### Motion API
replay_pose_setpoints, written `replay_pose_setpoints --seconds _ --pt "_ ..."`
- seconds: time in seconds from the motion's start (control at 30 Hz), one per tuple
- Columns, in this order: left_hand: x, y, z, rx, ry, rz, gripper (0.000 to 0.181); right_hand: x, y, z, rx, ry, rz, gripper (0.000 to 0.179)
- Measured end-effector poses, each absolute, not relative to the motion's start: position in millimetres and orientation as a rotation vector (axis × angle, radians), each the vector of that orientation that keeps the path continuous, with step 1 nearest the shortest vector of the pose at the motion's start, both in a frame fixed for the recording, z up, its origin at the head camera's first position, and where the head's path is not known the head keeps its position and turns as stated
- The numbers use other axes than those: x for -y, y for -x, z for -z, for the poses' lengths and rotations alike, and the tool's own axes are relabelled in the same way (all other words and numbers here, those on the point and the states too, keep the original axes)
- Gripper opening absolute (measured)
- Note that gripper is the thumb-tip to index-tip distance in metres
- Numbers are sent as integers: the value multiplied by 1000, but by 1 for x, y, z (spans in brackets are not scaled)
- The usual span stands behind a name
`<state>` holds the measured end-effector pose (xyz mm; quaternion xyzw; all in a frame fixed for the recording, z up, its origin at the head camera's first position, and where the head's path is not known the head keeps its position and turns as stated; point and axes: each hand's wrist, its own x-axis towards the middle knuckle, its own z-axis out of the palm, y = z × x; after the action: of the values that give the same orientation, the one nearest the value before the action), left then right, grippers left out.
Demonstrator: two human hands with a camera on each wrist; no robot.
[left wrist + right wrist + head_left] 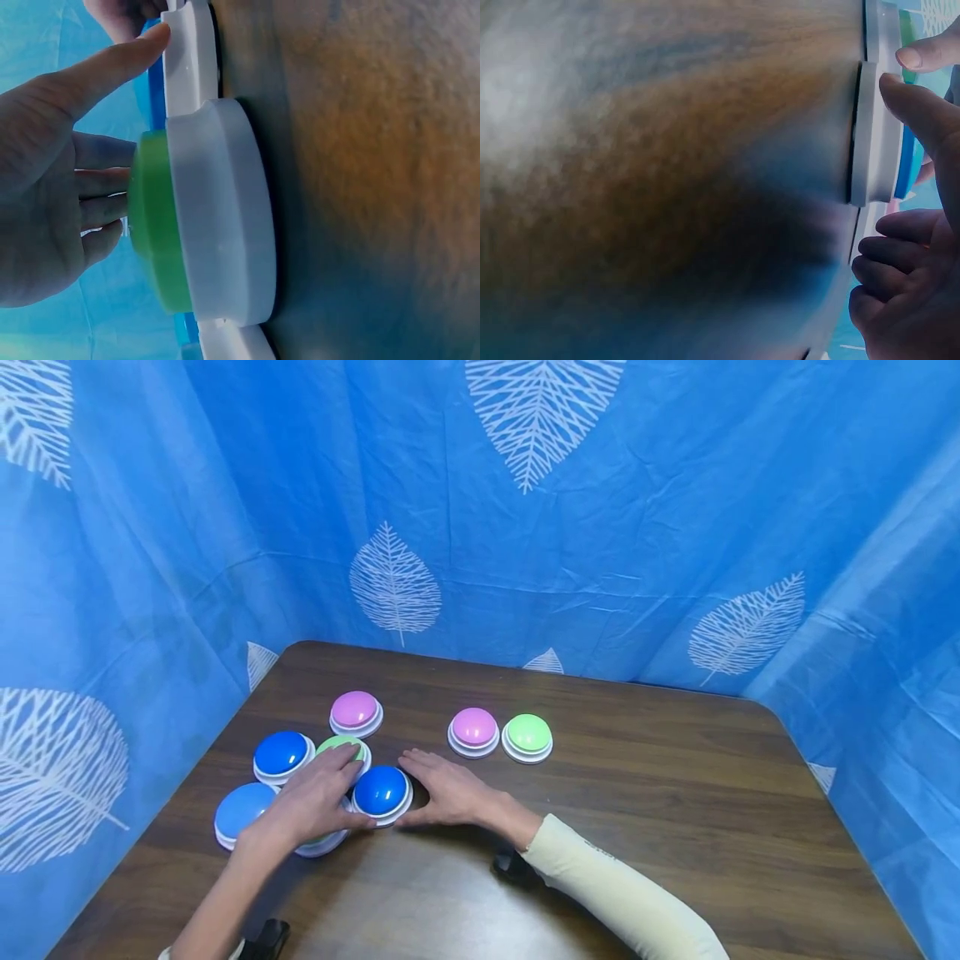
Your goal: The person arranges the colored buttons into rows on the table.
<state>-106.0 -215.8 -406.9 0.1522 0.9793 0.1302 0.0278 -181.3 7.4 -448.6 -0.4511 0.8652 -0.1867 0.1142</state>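
Observation:
A dark blue push button (379, 790) on a round white base sits between the two hands on the table. My left hand (311, 797) reaches over a group of buttons with its fingers extended, partly covering a green button (342, 746) behind it. Its thumb touches the blue button's white base at the near side. Beneath that palm is another green button (157, 225), mostly hidden in the head view. My right hand (450, 789) is at the blue button's right side, thumb tip at the base's near edge and fingers loosely bent around its far right.
Left of the hands are another dark blue button (281, 752) and a lighter blue one (243, 811). A pink button (354, 709) stands behind them. Farther right, a pink button (474, 727) and a green button (528, 733) stand side by side. Blue leaf-print curtains (465, 568) surround the wooden table (660, 793).

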Motion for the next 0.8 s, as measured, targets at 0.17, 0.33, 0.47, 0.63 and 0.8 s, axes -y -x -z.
replay_pose_setpoints --seconds 0.17,0.33,0.47,0.63,0.8 --pt "215 107 411 -3005 -486 -415 87 -4 184 453 -2529 1270 564 88" --pt "216 108 416 -3011 -495 -403 85 -2 186 455 -2518 1266 582 86" --pt "216 109 419 -3022 -506 -403 86 -2 187 456 -2500 1270 601 85" --pt "217 112 422 -3025 -506 -415 88 -2 190 457 -2479 1275 644 80" --pt "219 112 424 -3014 -501 -408 88 -1 190 459 -2471 1295 659 77"
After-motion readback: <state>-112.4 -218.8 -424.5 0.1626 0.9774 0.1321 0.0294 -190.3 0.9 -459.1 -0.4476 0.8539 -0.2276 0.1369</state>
